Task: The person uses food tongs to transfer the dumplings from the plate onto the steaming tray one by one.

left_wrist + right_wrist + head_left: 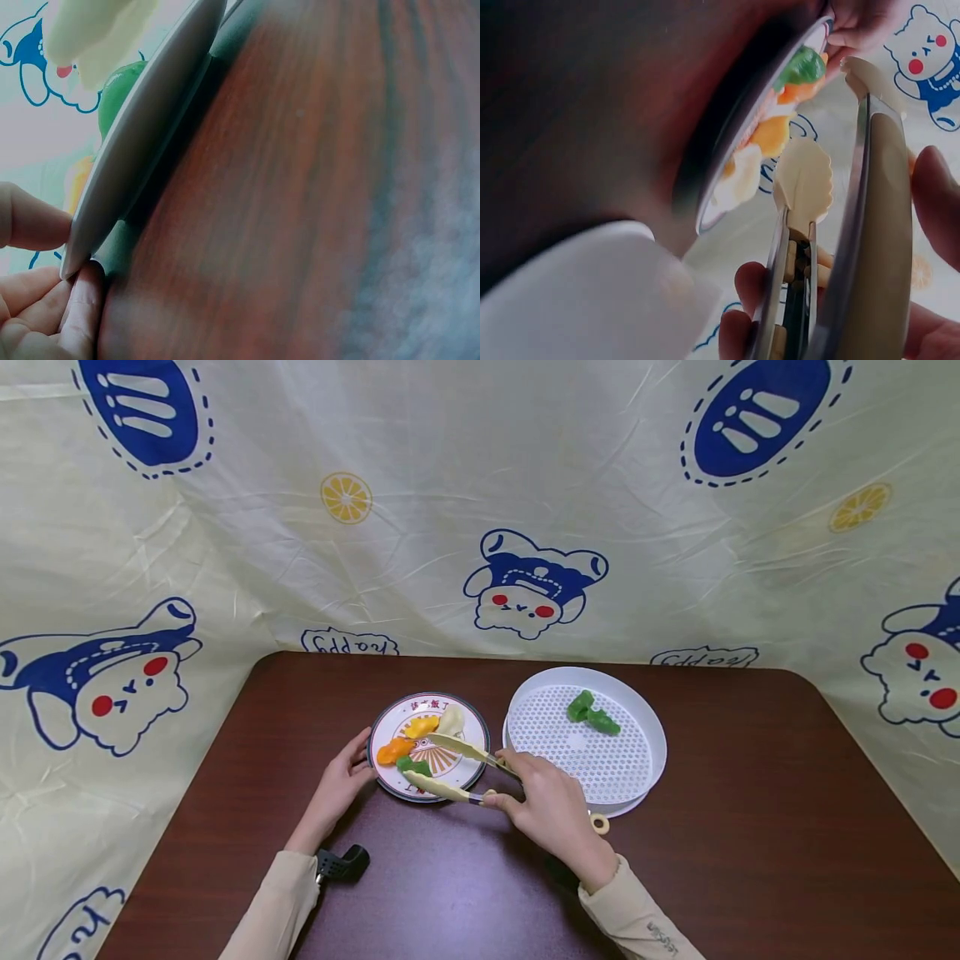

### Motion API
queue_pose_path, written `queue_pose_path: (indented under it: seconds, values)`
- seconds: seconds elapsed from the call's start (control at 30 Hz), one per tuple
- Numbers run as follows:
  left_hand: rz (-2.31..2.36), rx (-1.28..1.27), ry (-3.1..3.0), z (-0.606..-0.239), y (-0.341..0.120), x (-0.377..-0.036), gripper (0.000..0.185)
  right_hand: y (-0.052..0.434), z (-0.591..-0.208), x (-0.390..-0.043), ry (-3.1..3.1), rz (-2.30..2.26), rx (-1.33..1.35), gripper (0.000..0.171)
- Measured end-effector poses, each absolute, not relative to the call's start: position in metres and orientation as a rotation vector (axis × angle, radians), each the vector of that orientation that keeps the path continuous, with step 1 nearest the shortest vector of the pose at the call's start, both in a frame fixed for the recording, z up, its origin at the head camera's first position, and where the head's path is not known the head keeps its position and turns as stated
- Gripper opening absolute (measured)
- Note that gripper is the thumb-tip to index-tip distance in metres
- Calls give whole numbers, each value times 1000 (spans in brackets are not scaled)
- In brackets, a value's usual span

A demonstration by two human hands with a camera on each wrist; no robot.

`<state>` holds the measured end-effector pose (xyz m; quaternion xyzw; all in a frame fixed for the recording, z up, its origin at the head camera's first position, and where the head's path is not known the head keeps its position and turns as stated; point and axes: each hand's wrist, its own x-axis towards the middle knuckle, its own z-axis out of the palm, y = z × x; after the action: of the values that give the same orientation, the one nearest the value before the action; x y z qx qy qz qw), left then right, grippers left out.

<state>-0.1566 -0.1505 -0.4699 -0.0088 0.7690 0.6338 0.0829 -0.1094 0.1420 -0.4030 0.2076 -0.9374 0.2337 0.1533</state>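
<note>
My left hand [333, 793] pinches the left rim of a round patterned plate [384, 718], thumb above and fingers beneath in the left wrist view. On the plate lie a green piece [414, 766], an orange piece [394, 751], a yellow piece [422, 727] and a whitish piece [451, 721], like cut vegetables. In my right hand [551, 802] are cream-tipped metal tongs [438, 787]. Their arms are spread over the plate, with nothing gripped between the tips; the lower tip overlaps the green piece in the head view.
Right of the plate stands a round white perforated basket [547, 714], partly behind my right hand. Two green pieces [602, 722] lie in it. A dark strap device [345, 864] is on my left wrist. A patterned cloth [420, 577] hangs behind the brown table [750, 777].
</note>
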Motion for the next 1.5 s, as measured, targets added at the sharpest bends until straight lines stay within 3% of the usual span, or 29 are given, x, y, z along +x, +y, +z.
queue_pose_path:
  seconds: [1.1,1.5]
  values:
    - [1875,-20,2303,-467,-151,-155,65,126,-425,-107,-2705,657,526,36]
    - [1893,9,2315,-471,-151,-155,65,138,-416,-108,-2568,652,555,36]
